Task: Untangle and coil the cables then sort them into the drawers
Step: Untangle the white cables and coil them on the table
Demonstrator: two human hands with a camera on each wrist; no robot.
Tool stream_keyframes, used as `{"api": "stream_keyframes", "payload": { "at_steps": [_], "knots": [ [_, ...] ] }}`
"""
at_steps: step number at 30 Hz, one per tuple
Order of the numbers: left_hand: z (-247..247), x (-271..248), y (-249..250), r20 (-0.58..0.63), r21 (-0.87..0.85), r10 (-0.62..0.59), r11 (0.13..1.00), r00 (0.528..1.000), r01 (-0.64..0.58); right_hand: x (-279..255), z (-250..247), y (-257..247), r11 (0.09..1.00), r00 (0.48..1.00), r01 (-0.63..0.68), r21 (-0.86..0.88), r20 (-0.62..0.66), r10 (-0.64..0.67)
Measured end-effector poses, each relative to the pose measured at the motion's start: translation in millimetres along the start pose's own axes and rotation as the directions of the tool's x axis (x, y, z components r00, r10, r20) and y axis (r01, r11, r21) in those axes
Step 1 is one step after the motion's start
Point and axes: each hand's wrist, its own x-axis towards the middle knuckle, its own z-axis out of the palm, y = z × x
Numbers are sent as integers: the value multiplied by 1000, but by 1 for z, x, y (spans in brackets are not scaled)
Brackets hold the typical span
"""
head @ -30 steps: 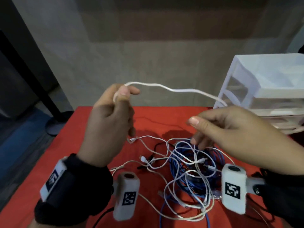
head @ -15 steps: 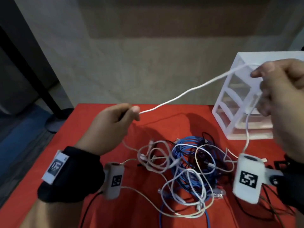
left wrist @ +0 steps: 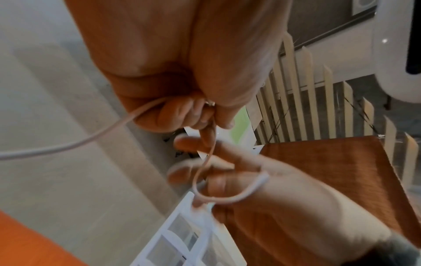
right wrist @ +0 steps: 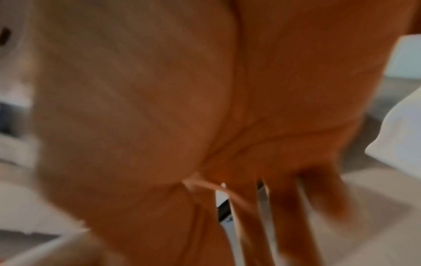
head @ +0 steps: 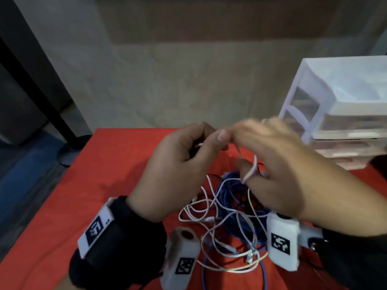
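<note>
White cable (left wrist: 206, 165) pinched by left hand (head: 178, 164) fingers, looped around right hand (head: 272, 164) straight fingers.

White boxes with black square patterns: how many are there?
2. One white plastic box sits under the left hand's wrist, bottom middle; the other under the right hand's wrist, bottom right.
</note>
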Motion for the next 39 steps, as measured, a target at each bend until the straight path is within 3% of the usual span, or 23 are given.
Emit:
{"api": "stream_keyframes", "payload": {
  "at_steps": [2, 3, 5, 7, 9, 11, 14, 16, 18, 20, 23, 24, 26, 31, 33, 34, 36, 37, 39],
  "knots": [
    [-5, 0, -3, -84, -6, -32, 999, 996, 32, -6, -4, 12, 997, 981, -55, 53, 189, 44],
    [-9, 2, -8, -161, 13, -62, 998, 985, 65, -10, -10, 17, 994, 977, -78, 82, 205, 60],
    [-21, 7, -25, -330, 80, -108, 987, 938, 141, -14, -22, 21, 970, 995, -74, 230, 89, 55],
    [-35, 10, -37, -451, 124, -128, 971, 883, 205, -14, -31, 19, 944, 991, 22, 329, -131, 23],
    [-42, 12, -42, -464, 141, -137, 964, 875, 226, -11, -30, 17, 947, 947, 73, 312, -321, 32],
    [-35, 10, -35, -365, 134, -129, 973, 922, 189, -4, -18, 9, 966, 942, 46, 255, -333, 43],
    [-15, 5, -20, -154, 42, -65, 997, 986, 72, 8, 17, -3, 963, 987, 38, 266, -163, 6],
    [-10, 4, -21, -94, -5, -54, 999, 994, 54, 13, 34, -5, 919, 996, 17, 395, -85, 18],
    [-14, 4, -31, -45, -56, -115, 992, 992, 112, 16, 35, 2, 922, 984, -28, 386, -152, 93],
    [-21, 3, -43, 57, -112, -179, 976, 982, 184, 15, 27, 21, 912, 931, -90, 401, -291, 219],
    [-28, 0, -52, 159, -62, -226, 969, 961, 238, 11, 7, 46, 799, 777, -147, 583, -432, 458],
    [-29, -1, -51, 176, -55, -229, 969, 957, 242, 9, 5, 52, 766, 743, -176, 618, -428, 515],
    [-31, 0, -48, 202, -68, -217, 970, 955, 235, 8, 5, 58, 742, 721, -229, 630, -402, 565],
    [-34, 0, -51, 304, -5, -253, 964, 918, 268, 12, 10, 62, 589, 627, -206, 781, -357, 693],
    [-32, 1, -47, 277, -250, -271, 906, 922, 342, 13, 11, 64, 551, 660, -216, 806, -296, 691],
    [-33, 3, -44, 268, -462, -293, 797, 918, 389, 13, 12, 65, 572, 705, -236, 786, -266, 657],
    [-37, 9, -35, 276, -782, -271, 495, 922, 379, 9, 16, 66, 736, 843, -294, 610, -198, 501],
    [-40, 12, -32, 253, -856, -254, 390, 934, 338, 7, 20, 65, 833, 909, -298, 467, -127, 396],
    [-44, 15, -30, 181, -914, -256, 312, 950, 258, 5, 24, 50, 932, 964, -263, 248, 111, 242]
  ]
}}
